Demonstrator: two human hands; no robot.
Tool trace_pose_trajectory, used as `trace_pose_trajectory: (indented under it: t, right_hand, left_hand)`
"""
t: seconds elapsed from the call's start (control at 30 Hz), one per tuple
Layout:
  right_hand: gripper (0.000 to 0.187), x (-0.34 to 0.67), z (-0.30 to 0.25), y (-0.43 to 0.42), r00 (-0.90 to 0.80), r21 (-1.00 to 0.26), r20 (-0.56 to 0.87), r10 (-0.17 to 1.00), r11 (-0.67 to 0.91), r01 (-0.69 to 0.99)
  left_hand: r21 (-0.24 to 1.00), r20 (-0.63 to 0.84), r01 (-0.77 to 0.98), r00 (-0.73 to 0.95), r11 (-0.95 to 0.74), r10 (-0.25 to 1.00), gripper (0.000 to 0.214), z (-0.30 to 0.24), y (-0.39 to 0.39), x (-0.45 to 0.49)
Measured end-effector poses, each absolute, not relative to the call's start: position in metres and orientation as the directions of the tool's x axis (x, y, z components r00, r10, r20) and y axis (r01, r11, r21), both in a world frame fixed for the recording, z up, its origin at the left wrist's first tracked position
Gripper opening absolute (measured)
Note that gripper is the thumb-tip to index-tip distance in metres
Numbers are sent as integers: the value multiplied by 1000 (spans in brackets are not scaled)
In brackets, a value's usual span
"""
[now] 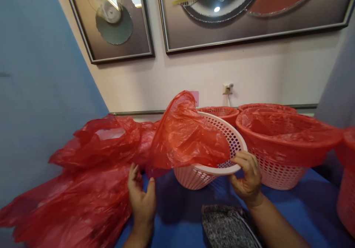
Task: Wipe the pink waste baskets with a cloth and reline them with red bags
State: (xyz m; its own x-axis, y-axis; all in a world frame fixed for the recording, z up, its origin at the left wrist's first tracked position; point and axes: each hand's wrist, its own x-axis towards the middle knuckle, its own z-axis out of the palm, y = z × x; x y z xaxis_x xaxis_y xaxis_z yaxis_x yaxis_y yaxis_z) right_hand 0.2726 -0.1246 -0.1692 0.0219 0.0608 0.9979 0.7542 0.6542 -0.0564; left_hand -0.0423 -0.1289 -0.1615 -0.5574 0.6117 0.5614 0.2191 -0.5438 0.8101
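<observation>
A pale pink plastic basket (191, 179) with a perforated wall stands tilted on a blue surface. My right hand (247, 176) grips its rim at the right, fingers over the edge and thumb below. A red plastic bag (191, 141) lies loosely over the basket's left side, partly inside it and bulging up above the rim. My left hand (142, 198) is open beside the bag's lower left edge, thumb and fingers apart. Just left of that hand spreads a heap of red plastic bags (83, 192).
Several bag-lined baskets (280, 159) stand to the right and behind. A grey speckled fabric item (226, 226) lies at the front on the blue surface (174, 218). Behind is a wall with a power socket (227, 89) and framed pictures (122, 26).
</observation>
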Motion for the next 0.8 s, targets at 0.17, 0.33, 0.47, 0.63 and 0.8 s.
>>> trace_pose_trajectory:
  t: [0.17, 0.33, 0.47, 0.63, 0.8]
  right_hand:
    - [24, 267, -170, -130, 2, -32, 999, 45, 673, 739]
    - [23, 268, -173, -129, 16, -32, 999, 31, 664, 747]
    - [22, 269, -175, -126, 23, -36, 999, 30, 657, 753]
    - [22, 268, -174, -127, -2, -33, 999, 52, 671, 741]
    - [19, 269, -174, -129, 11, -46, 998, 56, 667, 744]
  left_hand:
    - [446, 854, 550, -26, -707, 519, 76, -82, -145, -24]
    - [730, 563, 392, 119, -559, 818, 95, -27, -112, -15]
    - [895, 417, 150, 61, -421, 907, 80, -24, -94, -13]
    - [918, 388, -59, -72, -393, 919, 47, -52, -80, -17]
    - [894, 420, -49, -253, -445, 872, 47, -97, -59, -27]
